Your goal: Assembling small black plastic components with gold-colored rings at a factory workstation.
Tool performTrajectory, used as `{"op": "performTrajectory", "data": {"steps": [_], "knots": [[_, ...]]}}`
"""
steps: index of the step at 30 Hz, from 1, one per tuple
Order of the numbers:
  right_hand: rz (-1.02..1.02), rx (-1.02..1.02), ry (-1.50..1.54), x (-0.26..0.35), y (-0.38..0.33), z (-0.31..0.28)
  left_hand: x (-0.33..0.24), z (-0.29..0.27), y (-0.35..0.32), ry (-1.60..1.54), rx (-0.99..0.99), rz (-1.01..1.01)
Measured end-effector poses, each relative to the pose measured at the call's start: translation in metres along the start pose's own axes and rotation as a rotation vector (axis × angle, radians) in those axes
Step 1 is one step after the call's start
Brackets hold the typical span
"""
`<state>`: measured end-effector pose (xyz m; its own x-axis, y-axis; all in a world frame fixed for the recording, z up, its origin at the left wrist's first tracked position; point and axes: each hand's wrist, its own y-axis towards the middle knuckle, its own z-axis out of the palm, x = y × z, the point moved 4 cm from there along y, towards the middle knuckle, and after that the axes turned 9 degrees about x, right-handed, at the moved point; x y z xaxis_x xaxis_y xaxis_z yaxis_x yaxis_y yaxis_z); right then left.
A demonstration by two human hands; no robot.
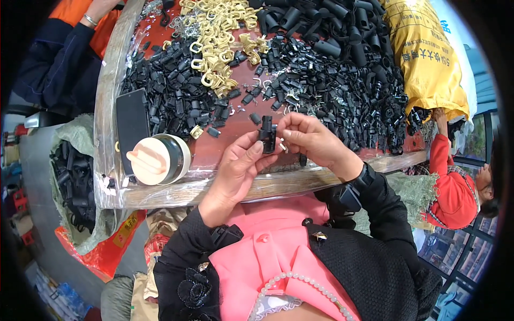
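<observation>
A small black clip (267, 134) sits upright between both hands, just above the near edge of the desk (160, 195); the left hand (238, 168) pinches its lower part, thumb and fingers closed on it from the left; the right hand (310, 140) meets it from the right, fingers (286, 124) curled in and touching its top, and a tiny pale piece (282, 145) shows under those fingertips; whether the right hand grips the clip or only that piece, I cannot tell.

Beyond the hands the desk carries a wide heap of black parts (332, 91); a second heap of black parts (166, 96) lies to the left; between them, further back, is a pile of tan rings (217, 37); a few loose clips lie scattered on the red-brown top near the hands.

At the left of the desk a dark phone (131, 125) lies flat; just beside it stands a round cream lid (152, 160) on a dark jar.

At the far right a yellow sack (425, 59) rests on the desk; below it a person in red (455, 192) reaches up; at the upper left another person's sleeve (64, 59) shows; a green sack (75, 171) of black parts hangs left of the desk.
</observation>
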<state>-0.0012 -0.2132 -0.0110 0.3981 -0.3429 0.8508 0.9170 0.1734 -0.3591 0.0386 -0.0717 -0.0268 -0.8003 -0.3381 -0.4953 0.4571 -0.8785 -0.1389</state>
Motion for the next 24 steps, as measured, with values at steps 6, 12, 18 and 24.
{"op": "performTrajectory", "data": {"steps": [6,12,18,24], "knots": [[0.067,0.045,0.027,-0.006,0.004,0.009,-0.001,-0.001,0.001,-0.038,0.046,-0.002],[-0.006,0.022,0.088,-0.001,0.004,0.012,-0.007,-0.01,0.004,-0.133,0.003,0.008],[-0.627,-0.157,-1.185,0.025,-0.005,0.032,-0.011,-0.01,-0.002,-0.223,-0.099,0.046],[-0.74,-0.045,-1.471,0.02,-0.008,0.039,0.002,-0.017,-0.005,-0.279,-0.014,-0.02]]}}
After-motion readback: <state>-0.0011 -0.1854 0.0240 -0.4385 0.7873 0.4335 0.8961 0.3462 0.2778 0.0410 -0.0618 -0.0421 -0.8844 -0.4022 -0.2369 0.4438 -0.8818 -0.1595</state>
